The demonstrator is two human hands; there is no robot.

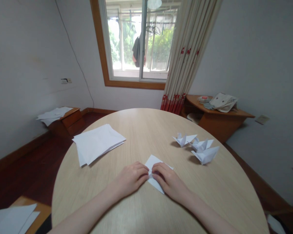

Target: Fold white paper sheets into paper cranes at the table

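Just below the centre of the frame, the left hand [137,175] and right hand [168,177] meet with curled fingers over a piece of white paper [151,160], touching its middle; whether they pinch a fold, I cannot tell. The paper lies on a round wooden table [146,123]. Right of centre, three folded paper figures [206,156] stand close together; left of centre lies a loose stack of white sheets [99,141]. A window [158,48] fills the top centre, beside a patterned curtain [188,55].
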